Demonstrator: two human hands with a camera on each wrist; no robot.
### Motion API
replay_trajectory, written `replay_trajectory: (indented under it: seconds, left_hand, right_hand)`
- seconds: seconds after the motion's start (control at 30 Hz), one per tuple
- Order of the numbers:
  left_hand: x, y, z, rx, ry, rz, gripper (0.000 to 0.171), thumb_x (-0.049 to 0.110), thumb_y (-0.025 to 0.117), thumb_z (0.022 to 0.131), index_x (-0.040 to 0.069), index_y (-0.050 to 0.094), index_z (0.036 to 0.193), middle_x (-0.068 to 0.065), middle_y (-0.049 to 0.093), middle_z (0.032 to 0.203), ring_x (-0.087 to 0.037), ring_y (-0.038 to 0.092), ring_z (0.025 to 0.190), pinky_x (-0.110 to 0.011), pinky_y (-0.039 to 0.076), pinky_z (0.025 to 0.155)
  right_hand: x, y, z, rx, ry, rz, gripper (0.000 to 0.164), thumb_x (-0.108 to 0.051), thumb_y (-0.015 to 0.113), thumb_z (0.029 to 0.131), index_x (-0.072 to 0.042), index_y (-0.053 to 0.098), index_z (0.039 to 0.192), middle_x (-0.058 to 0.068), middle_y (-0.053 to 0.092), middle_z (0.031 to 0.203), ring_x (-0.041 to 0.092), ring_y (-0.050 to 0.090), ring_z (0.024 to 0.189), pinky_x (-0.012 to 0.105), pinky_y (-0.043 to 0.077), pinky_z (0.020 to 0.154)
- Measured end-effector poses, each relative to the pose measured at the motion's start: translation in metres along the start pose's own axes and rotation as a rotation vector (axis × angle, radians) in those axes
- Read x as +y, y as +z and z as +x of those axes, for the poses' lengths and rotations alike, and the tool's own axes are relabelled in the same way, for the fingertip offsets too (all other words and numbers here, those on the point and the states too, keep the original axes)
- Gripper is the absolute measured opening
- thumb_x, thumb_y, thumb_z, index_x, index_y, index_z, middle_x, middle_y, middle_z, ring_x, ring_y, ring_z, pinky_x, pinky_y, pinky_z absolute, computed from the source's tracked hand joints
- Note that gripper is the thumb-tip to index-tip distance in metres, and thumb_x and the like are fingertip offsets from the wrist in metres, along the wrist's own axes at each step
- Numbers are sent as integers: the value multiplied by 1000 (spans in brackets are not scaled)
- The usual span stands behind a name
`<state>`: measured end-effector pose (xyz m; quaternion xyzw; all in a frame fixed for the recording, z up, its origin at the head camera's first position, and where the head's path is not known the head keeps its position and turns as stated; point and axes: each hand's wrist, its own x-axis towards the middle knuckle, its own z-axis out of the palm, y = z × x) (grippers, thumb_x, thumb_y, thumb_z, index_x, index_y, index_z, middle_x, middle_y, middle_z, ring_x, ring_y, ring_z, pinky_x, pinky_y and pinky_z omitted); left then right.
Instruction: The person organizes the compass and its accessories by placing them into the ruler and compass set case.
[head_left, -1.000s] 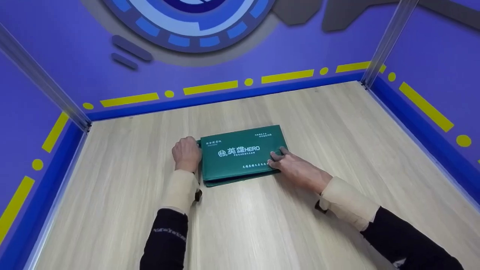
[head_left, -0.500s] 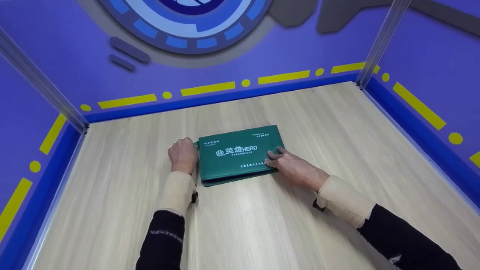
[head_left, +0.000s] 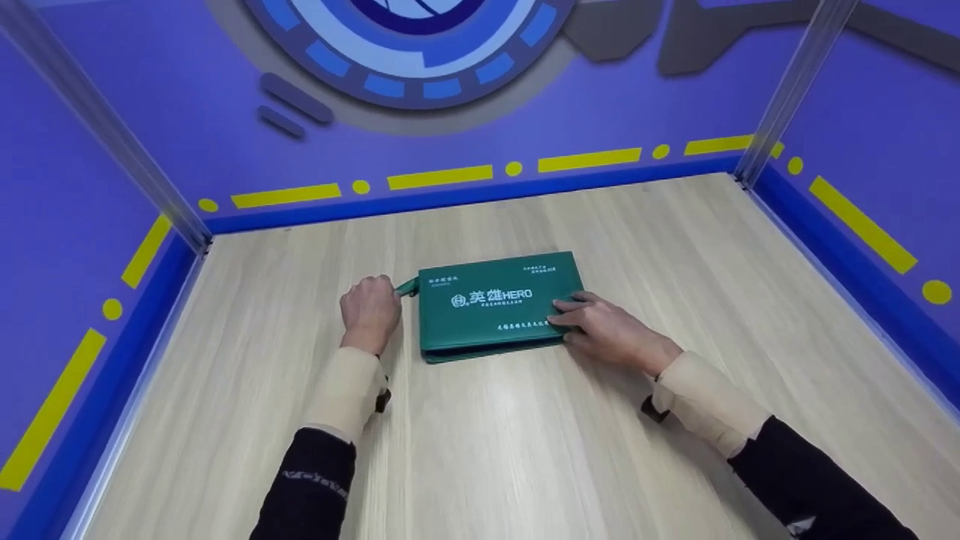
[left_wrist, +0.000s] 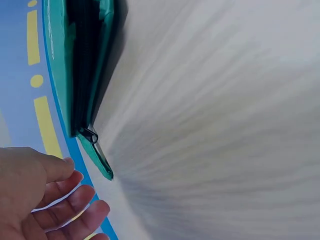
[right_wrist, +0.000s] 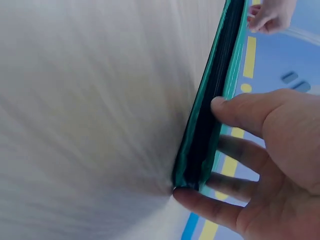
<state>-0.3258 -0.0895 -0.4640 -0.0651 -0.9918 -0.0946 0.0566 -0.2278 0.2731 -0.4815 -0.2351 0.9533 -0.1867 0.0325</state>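
A flat green zip case (head_left: 487,315) with white "HERO" lettering lies on the table. From its left end sticks out a small green tab (left_wrist: 100,162), beside the black zip slider (left_wrist: 89,136). My left hand (head_left: 371,311) is just left of this tab; in the left wrist view its fingers are loosely bent, apart from the tab, with nothing between them. My right hand (head_left: 611,330) holds the case's near right corner: the thumb (right_wrist: 235,110) presses the dark zip side, two fingers lie on the cover, and another finger touches the corner.
The wood-grain table (head_left: 480,450) extends around the case on all sides. A purple printed wall (head_left: 480,161) stands behind it, with side walls at left and right. Metal posts (head_left: 795,90) mark the back corners.
My left hand has moved a little left, away from the case, and more of the green tab shows between them. The right hand stays at its corner. The head view has shifted slightly.
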Motion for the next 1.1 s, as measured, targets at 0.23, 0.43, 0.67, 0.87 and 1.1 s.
replay_trajectory:
  seconds: [0.23, 0.43, 0.67, 0.87, 1.1]
  left_hand:
    - [7, 0, -6, 39, 53, 11, 24, 15, 66, 101, -1, 65, 82, -13, 60, 74, -31, 65, 70, -48, 55, 64]
    - [16, 1, -12, 73, 96, 2, 23, 18, 68, 101, -4, 70, 94, -15, 65, 80, -32, 67, 74, -46, 56, 67]
    - [25, 2, -15, 88, 143, -23, 25, 21, 67, 102, -2, 74, 108, -17, 71, 97, -34, 68, 90, -48, 56, 80]
    - [25, 4, -16, 43, 144, -57, 34, 28, 65, 104, 3, 72, 125, -19, 69, 128, -37, 64, 117, -53, 49, 97]
    - [20, 5, -24, 55, 181, -61, 43, 30, 64, 104, 4, 63, 138, -22, 57, 144, -40, 53, 134, -58, 43, 106]
  right_hand:
    - [11, -5, 4, -42, 28, 68, 41, -9, 67, 100, -5, 63, 140, 18, 47, 155, 47, 36, 146, 58, 35, 114]
    - [15, -10, 4, -46, 51, 85, 42, -22, 65, 104, -2, 63, 140, 21, 48, 154, 49, 36, 145, 60, 32, 114]
    - [21, -15, 3, -25, 120, 72, 50, -33, 63, 105, -1, 59, 143, 22, 43, 157, 49, 32, 147, 61, 31, 115]
    - [31, -20, 0, -6, 171, 62, 58, -36, 63, 105, -3, 51, 150, 23, 37, 161, 47, 28, 149, 60, 29, 116]
    - [46, -26, -5, -5, 220, 71, 66, -36, 63, 105, -3, 41, 157, 24, 32, 163, 47, 23, 151, 61, 24, 118]
